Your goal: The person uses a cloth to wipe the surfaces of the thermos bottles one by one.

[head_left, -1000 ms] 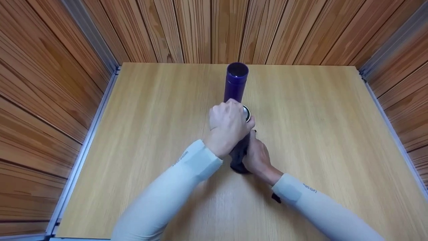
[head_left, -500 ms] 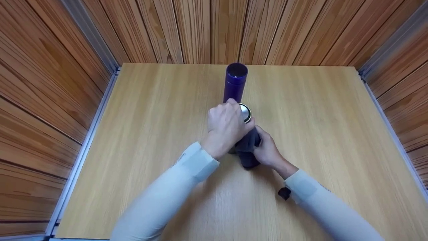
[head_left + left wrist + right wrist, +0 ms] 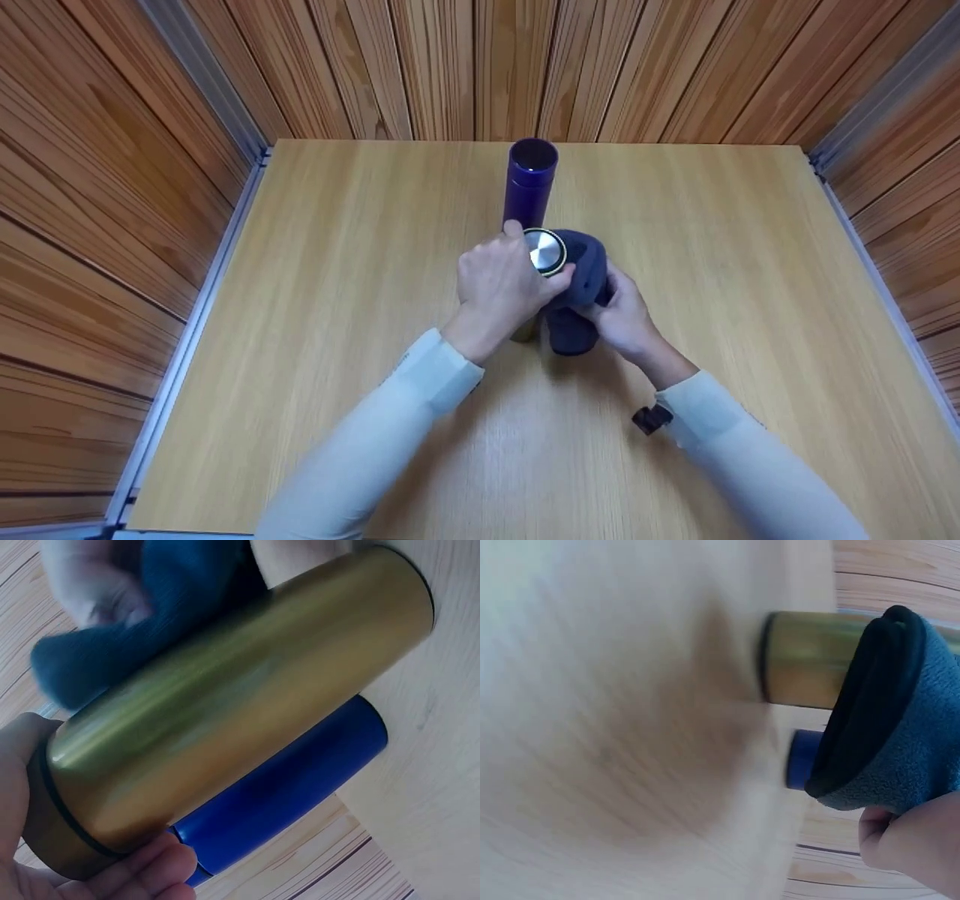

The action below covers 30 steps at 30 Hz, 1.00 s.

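In the head view, my left grip is clasping the upper end of a silver-topped gold flask, which is standing on the desk in front of a purple flask; my right grip is holding a dark, bunched cloth at the gold flask's right side. I am judging this to be a wiping step, so I should be bracing the top firmly against any twist from the cloth. In the left wrist view, my thumb and fingers are curling round the lid end, leaving the long gold wall exposed; the cloth is lying along its edge, though whether it is pressing there I cannot tell. For an even wipe, I should be wrapping it flat round the wall. In the right wrist view, my fingers are pinching the cloth, its loose edge facing the desk; I should be gathering that slack and avoiding the purple flask, looking blue here.
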Each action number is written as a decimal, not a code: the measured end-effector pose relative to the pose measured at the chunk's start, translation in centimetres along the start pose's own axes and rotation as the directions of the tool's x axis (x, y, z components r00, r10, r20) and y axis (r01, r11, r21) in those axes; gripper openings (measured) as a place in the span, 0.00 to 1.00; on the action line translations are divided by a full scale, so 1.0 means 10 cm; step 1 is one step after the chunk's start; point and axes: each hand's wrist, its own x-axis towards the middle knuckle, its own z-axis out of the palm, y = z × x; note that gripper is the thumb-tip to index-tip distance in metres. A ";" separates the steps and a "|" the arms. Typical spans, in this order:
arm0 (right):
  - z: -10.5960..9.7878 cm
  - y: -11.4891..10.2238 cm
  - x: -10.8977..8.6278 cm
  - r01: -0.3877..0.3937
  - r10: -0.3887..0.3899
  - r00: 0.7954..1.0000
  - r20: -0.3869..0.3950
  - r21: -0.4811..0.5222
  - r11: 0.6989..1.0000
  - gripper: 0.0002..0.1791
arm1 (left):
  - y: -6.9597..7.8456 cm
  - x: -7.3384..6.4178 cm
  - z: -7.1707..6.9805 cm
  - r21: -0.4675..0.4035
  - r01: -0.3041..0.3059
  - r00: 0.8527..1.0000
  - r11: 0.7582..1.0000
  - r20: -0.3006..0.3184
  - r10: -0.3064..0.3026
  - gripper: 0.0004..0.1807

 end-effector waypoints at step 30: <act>-0.04 -1.06 0.15 0.271 -0.221 0.962 0.162 -0.443 0.855 0.36 | -0.14 -0.16 0.27 -0.493 -0.042 0.989 0.869 -0.142 -0.033 0.27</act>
